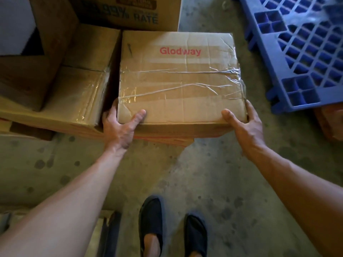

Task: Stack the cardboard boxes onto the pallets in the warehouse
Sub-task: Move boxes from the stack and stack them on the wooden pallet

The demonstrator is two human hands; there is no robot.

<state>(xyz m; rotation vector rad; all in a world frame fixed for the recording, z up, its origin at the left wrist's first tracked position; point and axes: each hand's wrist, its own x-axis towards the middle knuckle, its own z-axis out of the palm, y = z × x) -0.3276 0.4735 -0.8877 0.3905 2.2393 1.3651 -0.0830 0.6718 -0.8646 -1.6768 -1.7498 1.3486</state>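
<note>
A taped cardboard box [178, 78] with red "Glodway" lettering on top sits in the middle of the view, on another box whose edge shows beneath it. My left hand [118, 125] grips its near left corner, thumb on the top face and fingers down the left side. At the near right corner, my right hand [245, 121] grips it the same way, thumb on top. A blue plastic pallet [300, 52] lies on the floor to the right of the box.
More cardboard boxes stand to the left [74, 97] and behind [130, 13], one printed with "RATE". Stained concrete floor [185, 173] spreads between the boxes and my two dark shoes [152, 219]. A brown object [330, 123] sits past the pallet's near corner.
</note>
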